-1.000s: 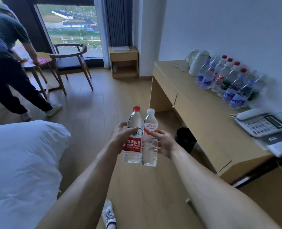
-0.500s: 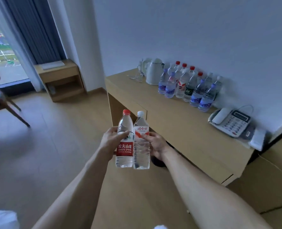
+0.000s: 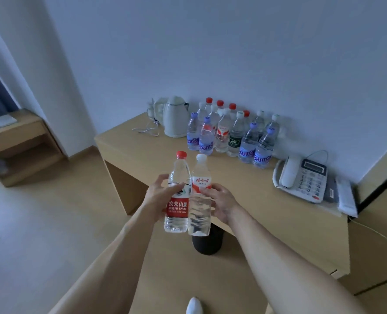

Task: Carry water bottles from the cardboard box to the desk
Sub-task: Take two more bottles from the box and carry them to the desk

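Against the wall, the table (image 3: 267, 223) is carrying a cluster of water bottles (image 3: 231, 134) beside a white kettle (image 3: 175, 116). Nearer than the kettle, the left hand (image 3: 159, 197) is gripping a red-capped bottle (image 3: 176, 200), the right hand (image 3: 222, 200) a white-capped bottle (image 3: 199, 207), both water-filled, upright and touching.

It looked like a hotel room: a light wooden desk (image 3: 244, 200) stood against the plain far wall, carrying a white electric kettle (image 3: 175, 117) and a corded telephone (image 3: 301, 177), with a low bedside-style shelf (image 3: 18, 141) beside a curtain at far left.
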Available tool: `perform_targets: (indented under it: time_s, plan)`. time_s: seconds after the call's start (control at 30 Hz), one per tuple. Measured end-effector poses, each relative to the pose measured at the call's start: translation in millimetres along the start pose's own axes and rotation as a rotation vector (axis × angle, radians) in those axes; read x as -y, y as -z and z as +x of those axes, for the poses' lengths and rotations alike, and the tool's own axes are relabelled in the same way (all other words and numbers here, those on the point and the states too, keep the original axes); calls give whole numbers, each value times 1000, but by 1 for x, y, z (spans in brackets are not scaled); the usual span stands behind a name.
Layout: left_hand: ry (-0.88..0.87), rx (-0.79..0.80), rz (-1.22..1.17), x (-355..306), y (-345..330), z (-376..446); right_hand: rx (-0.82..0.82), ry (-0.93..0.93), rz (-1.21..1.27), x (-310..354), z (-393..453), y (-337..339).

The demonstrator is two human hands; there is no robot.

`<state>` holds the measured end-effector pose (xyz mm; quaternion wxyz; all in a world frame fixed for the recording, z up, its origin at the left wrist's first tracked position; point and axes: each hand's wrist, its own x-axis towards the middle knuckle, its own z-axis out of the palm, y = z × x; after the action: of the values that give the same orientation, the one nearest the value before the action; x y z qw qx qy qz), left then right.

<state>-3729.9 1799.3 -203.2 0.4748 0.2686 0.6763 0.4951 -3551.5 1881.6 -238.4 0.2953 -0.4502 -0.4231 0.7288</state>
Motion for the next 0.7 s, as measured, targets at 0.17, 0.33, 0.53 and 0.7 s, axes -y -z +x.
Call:
perform_targets:
  time_s: [0.17, 0.33, 0.53, 0.7]
  plan:
    - [-27, 80, 90, -41, 3, 73, -2, 24, 41, 32, 65, -4]
    - [-68, 154, 151, -70, -13, 140, -39, 102, 29, 65, 116, 11]
    - [-198, 288, 257, -83, -44, 191, -144, 182, -46, 85, 145, 45]
    - [-306, 433, 390, -88, -67, 240, -284, 226, -213, 98, 152, 63]
